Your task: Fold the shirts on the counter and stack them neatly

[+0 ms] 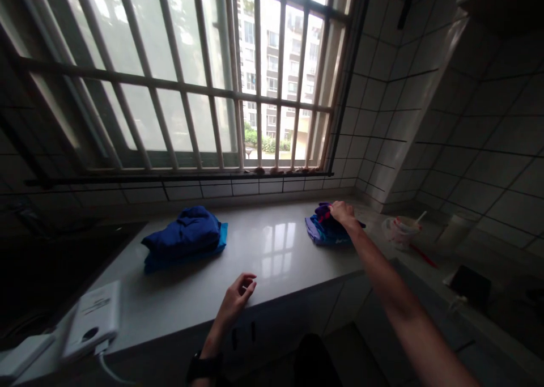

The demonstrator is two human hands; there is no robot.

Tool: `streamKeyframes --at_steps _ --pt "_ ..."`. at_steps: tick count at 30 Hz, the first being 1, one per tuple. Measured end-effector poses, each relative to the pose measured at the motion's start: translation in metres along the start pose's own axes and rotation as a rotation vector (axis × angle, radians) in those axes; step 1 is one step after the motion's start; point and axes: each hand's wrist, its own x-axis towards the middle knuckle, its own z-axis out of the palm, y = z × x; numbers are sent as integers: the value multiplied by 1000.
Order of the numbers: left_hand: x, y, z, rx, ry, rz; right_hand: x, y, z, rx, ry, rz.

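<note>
Closest to the camera, the left hand (238, 299) comes up from the lower edge, with a black wristwatch (204, 367) on its wrist. This hand is half open, the fingers curl loosely, and it has hold of nothing; it is near the front edge of the white stone tabletop (293, 268). Toward the right end of the tabletop, the right hand (342, 212) lies on a pile of purple and blue clothes (325, 231), and its fingers bend down onto the purple cloth, so it seems to grip the top layer. Well apart from this pile, a folded stack of dark blue clothes (183, 238) sits on a lighter blue layer. Both piles look soft and light, not fragile, and they may bend and slide easily on the smooth surface. The folded edges seem the best place for taking hold, with the fingers under the layers. Beside the right pile stands a plastic cup with a straw (399, 231), a white power bank (91, 319) lies at the near left, and behind the tabletop is a barred window (178, 86).
</note>
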Motion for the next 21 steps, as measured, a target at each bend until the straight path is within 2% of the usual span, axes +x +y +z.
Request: streamKeyframes --at_steps 4,6,8,12,16,17,18,21 --pt "1 -3 1 -22 9 17 4 -37 -44 141 247 -218" --pt "1 -5 2 -52 29 43 -4 -57 -55 205 301 -337" --pt "2 -7 3 -84 40 49 -17 -74 -58 191 278 -389" --pt "2 -9 5 -82 73 8 -45 -101 -49 136 258 -420" --pt "1 -8 4 -87 117 51 -61 -115 -38 200 -62 -579" --pt "1 -8 4 -93 114 58 -63 -117 -34 269 -71 -599" --pt "1 -7 4 -99 111 62 -63 -118 -31 358 -5 -592" --pt "0 -3 4 -122 134 62 -57 -115 -19 586 354 -527"
